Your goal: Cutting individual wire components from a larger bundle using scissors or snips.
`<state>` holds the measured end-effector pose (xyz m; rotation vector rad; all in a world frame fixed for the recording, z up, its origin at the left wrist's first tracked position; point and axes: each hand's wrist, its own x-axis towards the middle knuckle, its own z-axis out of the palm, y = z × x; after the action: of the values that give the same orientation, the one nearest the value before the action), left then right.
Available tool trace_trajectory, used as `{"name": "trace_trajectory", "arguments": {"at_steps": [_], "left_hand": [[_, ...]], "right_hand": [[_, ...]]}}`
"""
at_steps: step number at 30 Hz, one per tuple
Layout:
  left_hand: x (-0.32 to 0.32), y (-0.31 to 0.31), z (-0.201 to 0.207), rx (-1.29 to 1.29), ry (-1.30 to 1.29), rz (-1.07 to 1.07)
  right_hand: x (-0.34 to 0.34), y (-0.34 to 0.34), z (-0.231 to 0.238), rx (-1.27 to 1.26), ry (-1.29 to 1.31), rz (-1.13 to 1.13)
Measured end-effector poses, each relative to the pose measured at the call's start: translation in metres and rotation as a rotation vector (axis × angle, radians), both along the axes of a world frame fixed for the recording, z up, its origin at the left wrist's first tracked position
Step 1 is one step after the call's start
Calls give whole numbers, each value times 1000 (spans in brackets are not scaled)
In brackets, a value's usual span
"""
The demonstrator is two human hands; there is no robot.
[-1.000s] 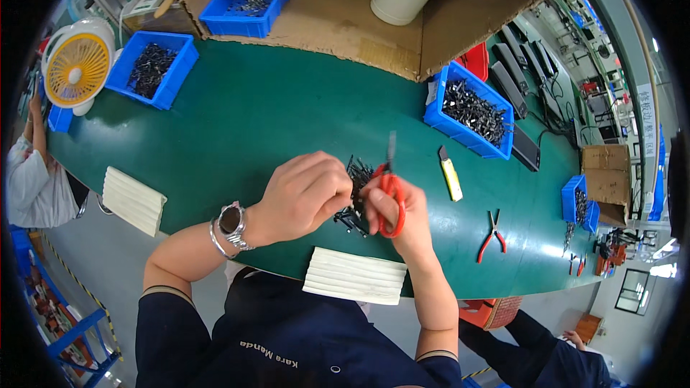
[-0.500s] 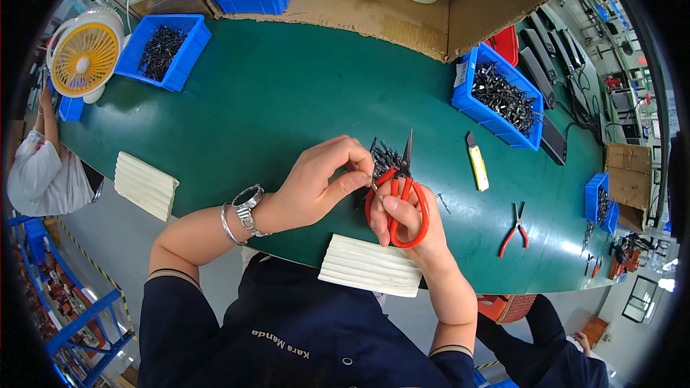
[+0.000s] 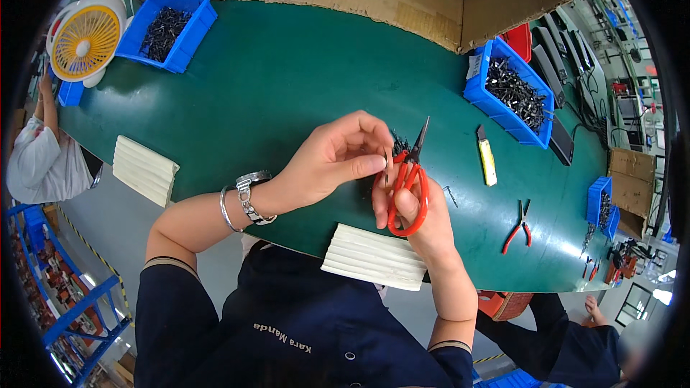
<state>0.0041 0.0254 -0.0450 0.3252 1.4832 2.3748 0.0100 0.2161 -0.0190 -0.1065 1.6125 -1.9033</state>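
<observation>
- Nearest: the curved edge of the counter, with a white pad lying at it before the torso; farther left, also along the edge, another pad.
- Right of the hands, a green stretch with room to move: first a thin stray part, then pliers with parted jaws, and a yellow knife, well apart from each other.
- Left and beyond, the broadest room: green surface reaching to the left bin, the fan and the carton; at the far right, bounded by the right bin, full of black parts.
- Compared with half a second ago: scissors leaning slightly more to the right; heap of black parts more hidden behind hands and scissors; left bin and carton higher in view.
- Left hand: thumb and fingertips pinched together on a thin piece, held above the counter in front of the right hand; exact shape too small to tell.
- Right hand: curled around the red handles of the scissors, blades close together, pointing away from the body; contact with the piece impossible to tell.
- Just beyond: heap on the counter, partly covered.
</observation>
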Motion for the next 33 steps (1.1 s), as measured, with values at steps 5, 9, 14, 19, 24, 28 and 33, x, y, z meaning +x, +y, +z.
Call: {"name": "trace_trajectory", "arguments": {"at_steps": [5, 9, 14, 19, 24, 28, 33], "left_hand": [[-6, -6, 4, 11, -54, 118], [-10, -8, 5, 49, -95, 152], [-13, -13, 4, 67, -112, 159], [-14, -14, 3, 76, -103, 183], [-14, -12, 2, 67, -98, 181], [-14, -14, 0, 83, -70, 182], [-14, -13, 3, 66, -98, 162]], "right_hand": [[-1, -1, -3, -88, 71, 225], [-1, 7, 0, 0, 92, 271], [0, 7, 1, 108, 178, 197], [1, 4, -2, 220, 225, 188], [4, 0, -5, 187, 238, 137], [4, 3, 0, 159, 155, 195], [5, 6, 2, 175, 123, 186]]}}
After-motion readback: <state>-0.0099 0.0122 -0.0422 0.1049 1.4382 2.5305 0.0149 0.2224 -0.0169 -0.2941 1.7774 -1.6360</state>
